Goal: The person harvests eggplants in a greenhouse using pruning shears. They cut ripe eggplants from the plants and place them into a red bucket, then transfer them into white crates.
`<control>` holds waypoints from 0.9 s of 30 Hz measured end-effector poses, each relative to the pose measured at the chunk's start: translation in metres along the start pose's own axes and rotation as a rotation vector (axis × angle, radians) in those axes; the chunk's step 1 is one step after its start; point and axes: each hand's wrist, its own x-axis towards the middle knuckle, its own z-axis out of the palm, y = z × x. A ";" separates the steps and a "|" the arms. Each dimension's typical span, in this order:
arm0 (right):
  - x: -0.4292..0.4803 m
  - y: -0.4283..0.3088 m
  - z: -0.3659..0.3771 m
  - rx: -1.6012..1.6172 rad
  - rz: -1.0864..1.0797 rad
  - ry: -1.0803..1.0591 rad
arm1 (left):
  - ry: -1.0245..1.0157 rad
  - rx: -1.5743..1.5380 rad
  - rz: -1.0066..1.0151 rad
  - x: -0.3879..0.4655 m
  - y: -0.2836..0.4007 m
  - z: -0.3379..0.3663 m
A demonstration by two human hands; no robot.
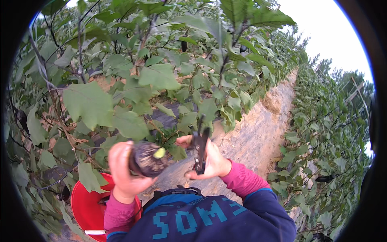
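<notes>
My left hand [122, 172] is closed around a dark purple eggplant [148, 159], whose end with a pale green cut spot faces my other hand. In my right hand [211, 160] are black-handled pruning shears [200, 151], slightly blurred, pointing away from me. The two hands are apart, with the shears to the right of the eggplant and not touching it. Under my left forearm stands a red bucket [87, 208] with a white grip on its handle; something dark lies inside, mostly hidden.
Leafy eggplant plants [160, 75] fill the area ahead and left, with dark fruit [184, 45] hanging among them. A film-covered path [257, 130] with soil on it runs to the upper right. Another plant row [320, 157] borders it, bearing a dark eggplant [324, 178].
</notes>
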 end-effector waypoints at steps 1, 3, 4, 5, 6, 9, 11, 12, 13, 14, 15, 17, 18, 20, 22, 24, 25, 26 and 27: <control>-0.019 -0.003 -0.002 0.067 0.036 0.022 | -0.066 -0.070 0.002 0.000 0.014 0.016; -0.054 -0.006 0.002 0.332 -0.025 0.189 | -0.204 -0.164 -0.069 -0.004 0.047 0.049; -0.072 -0.006 0.002 0.434 -0.035 0.250 | -0.293 -0.171 -0.038 -0.007 0.062 0.062; -0.088 -0.004 -0.002 0.407 -0.056 0.293 | -0.395 -0.173 -0.040 -0.010 0.077 0.075; -0.109 -0.003 -0.004 0.434 0.049 0.329 | -0.437 -0.192 -0.035 -0.016 0.092 0.090; -0.166 0.007 -0.012 0.542 0.152 0.461 | -0.569 -0.263 -0.093 -0.037 0.130 0.128; -0.204 0.014 -0.026 0.525 0.326 0.488 | -0.706 -0.272 -0.179 -0.049 0.155 0.150; -0.217 0.020 -0.030 0.655 0.363 0.510 | -0.802 -0.291 -0.211 -0.052 0.164 0.157; -0.234 0.025 -0.034 0.714 0.375 0.573 | -0.900 -0.281 -0.224 -0.054 0.173 0.167; -0.249 0.030 -0.038 0.786 0.421 0.639 | -0.896 -0.293 -0.163 -0.055 0.184 0.173; -0.263 0.035 -0.042 0.848 0.479 0.695 | -0.916 -0.295 -0.117 -0.054 0.194 0.180; -0.288 0.037 -0.051 0.882 0.505 0.882 | -0.896 -0.431 -0.083 -0.048 0.214 0.191; -0.298 0.037 -0.059 0.909 0.508 0.949 | -0.888 -0.482 -0.047 -0.043 0.223 0.198; -0.314 0.035 -0.082 0.977 0.492 1.067 | -0.856 -0.582 0.040 -0.033 0.242 0.212; -0.322 0.030 -0.104 1.023 0.439 1.144 | -0.836 -0.675 0.135 -0.025 0.265 0.228; -0.327 0.026 -0.124 1.056 0.397 1.232 | -0.831 -0.722 0.286 -0.020 0.288 0.244; -0.325 0.026 -0.131 1.040 0.320 1.307 | -0.865 -0.770 0.358 -0.017 0.300 0.253; -0.323 0.025 -0.135 1.087 0.309 1.310 | -0.874 -0.865 0.407 -0.018 0.311 0.258; -0.319 0.026 -0.136 1.138 0.278 1.291 | -0.872 -0.935 0.457 -0.022 0.323 0.262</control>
